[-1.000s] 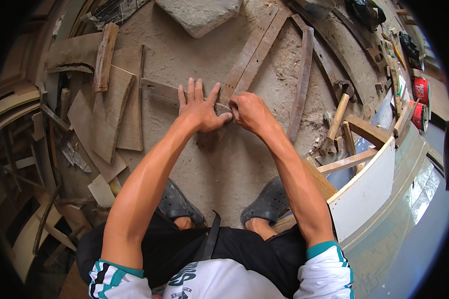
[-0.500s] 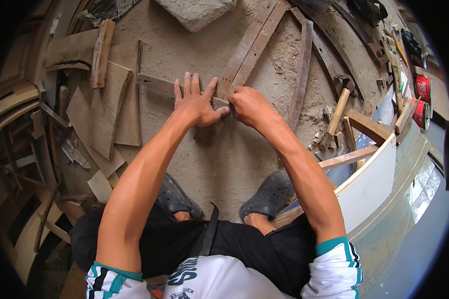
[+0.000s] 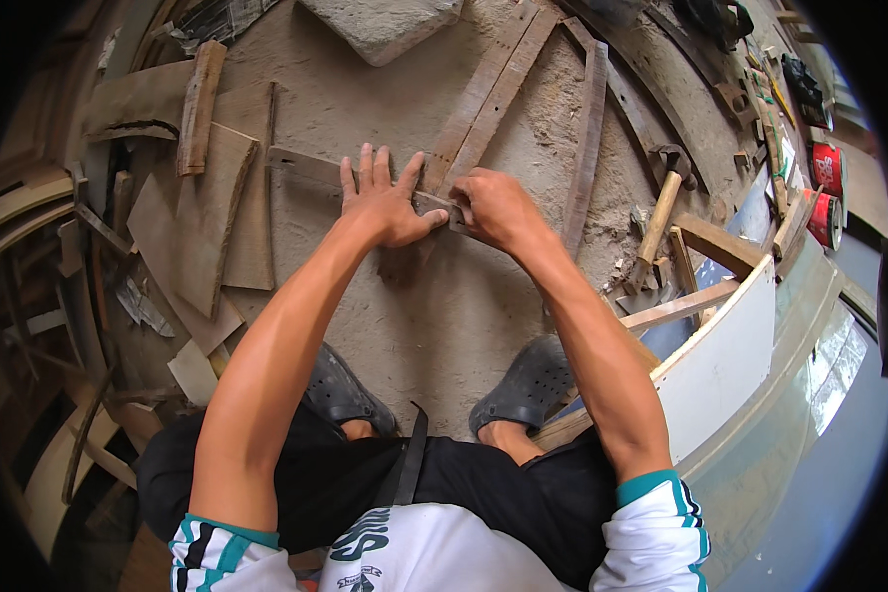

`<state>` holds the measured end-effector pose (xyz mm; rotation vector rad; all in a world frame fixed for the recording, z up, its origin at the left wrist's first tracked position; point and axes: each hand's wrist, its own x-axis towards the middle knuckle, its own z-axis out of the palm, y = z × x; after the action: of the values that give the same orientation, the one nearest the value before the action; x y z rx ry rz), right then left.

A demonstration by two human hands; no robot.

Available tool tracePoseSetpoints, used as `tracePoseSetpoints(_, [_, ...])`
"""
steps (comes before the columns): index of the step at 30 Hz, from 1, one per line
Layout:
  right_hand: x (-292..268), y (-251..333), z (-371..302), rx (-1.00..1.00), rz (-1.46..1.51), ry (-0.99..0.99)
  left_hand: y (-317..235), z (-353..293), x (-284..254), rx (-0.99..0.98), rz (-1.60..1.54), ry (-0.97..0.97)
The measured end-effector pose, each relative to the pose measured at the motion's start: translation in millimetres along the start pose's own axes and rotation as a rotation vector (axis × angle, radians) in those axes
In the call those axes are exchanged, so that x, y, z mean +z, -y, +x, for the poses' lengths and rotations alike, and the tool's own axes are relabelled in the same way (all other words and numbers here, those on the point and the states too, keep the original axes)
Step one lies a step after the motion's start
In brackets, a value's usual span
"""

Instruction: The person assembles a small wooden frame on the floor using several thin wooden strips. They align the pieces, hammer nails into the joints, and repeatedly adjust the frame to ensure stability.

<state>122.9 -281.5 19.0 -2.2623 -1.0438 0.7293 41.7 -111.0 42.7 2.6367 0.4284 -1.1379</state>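
A narrow wooden strip (image 3: 306, 166) lies crosswise on the dusty floor, over the near end of two long wooden slats (image 3: 490, 84) set side by side. My left hand (image 3: 380, 205) rests on the strip with its fingers spread and its thumb stretched toward my right hand. At the strip's right end, my right hand (image 3: 496, 209) is closed, thumb and fingertips pinched together. Whatever lies between those fingertips is too small or hidden to make out. Below my left hand, a short dark piece of wood (image 3: 405, 261) shows partly in shadow.
A hammer (image 3: 661, 212) with a wooden handle lies among offcuts at right. Two red cans (image 3: 827, 170) stand beyond it. Boards (image 3: 217, 212) are piled at left, and a stone slab (image 3: 380, 25) lies at the far side. A white panel (image 3: 715, 365) leans near my right arm.
My right hand has turned slightly at the strip's end, and its pinched fingertips show more. My left hand stays spread on the strip. The whole view has shifted a little.
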Motion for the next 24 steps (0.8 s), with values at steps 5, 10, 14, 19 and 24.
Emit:
tracePoseSetpoints(5, [4.2,2.1,9.9,-0.016,-0.013,0.076,2.5,1.9,2.8,-0.008,0.019,0.009])
tracePoseSetpoints(10, [6.8,-2.0,12.5,-0.089,0.021,0.035,0.8,1.1,0.5,-0.008,0.010,0.020])
tracePoseSetpoints(14, [5.3,-1.9,13.1,-0.183,-0.003,0.048,0.9,0.7,0.6,-0.010,0.017,0.018])
tracePoseSetpoints(19, [-6.2,1.1,15.9,-0.219,-0.127,0.179,0.9,-0.2,-0.1,-0.019,0.031,0.015])
tracePoseSetpoints(24, [-13.7,-7.5,10.9,-0.165,-0.174,0.307,-0.9,-0.5,-1.8,-0.022,0.030,0.027])
